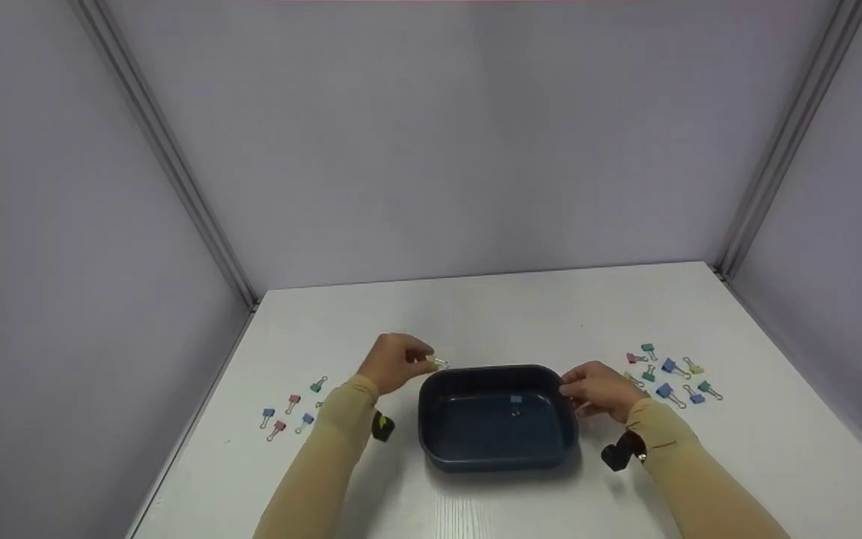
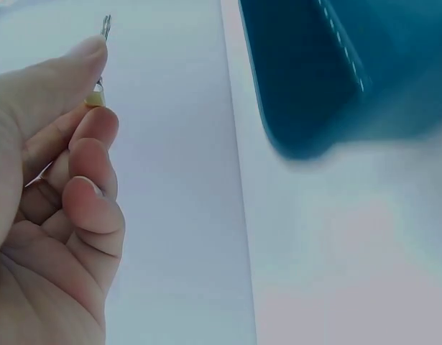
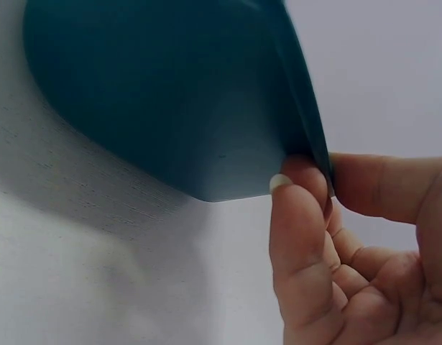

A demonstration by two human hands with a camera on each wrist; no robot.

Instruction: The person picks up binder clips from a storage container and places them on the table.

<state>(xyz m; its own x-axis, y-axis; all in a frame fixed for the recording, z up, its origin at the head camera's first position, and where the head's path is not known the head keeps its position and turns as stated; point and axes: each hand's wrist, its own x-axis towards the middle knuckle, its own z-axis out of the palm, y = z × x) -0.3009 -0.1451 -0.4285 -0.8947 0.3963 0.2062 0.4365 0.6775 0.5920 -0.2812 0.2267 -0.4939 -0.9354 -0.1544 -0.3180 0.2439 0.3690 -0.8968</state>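
Between thumb and index finger, my left hand [image 1: 395, 362] pinches a yellow binder clip [image 2: 96, 95] with its wire handles pointing up in the left wrist view. In the head view that hand is by the far left corner of a dark blue rectangular tray [image 1: 498, 466]. My right hand [image 1: 601, 391] grips the tray's right rim, thumb on one side and fingers on the other, as the right wrist view [image 3: 307, 215] shows. Inside the tray lies one blue binder clip [image 1: 515, 401].
Several coloured binder clips, among them a red clip [image 1: 294, 400], lie on the white table [image 1: 506, 314] at the left. Another group, with a blue clip [image 1: 667, 391], is scattered at the right beyond my right hand. Grey walls [image 1: 431, 150] enclose the back and sides.
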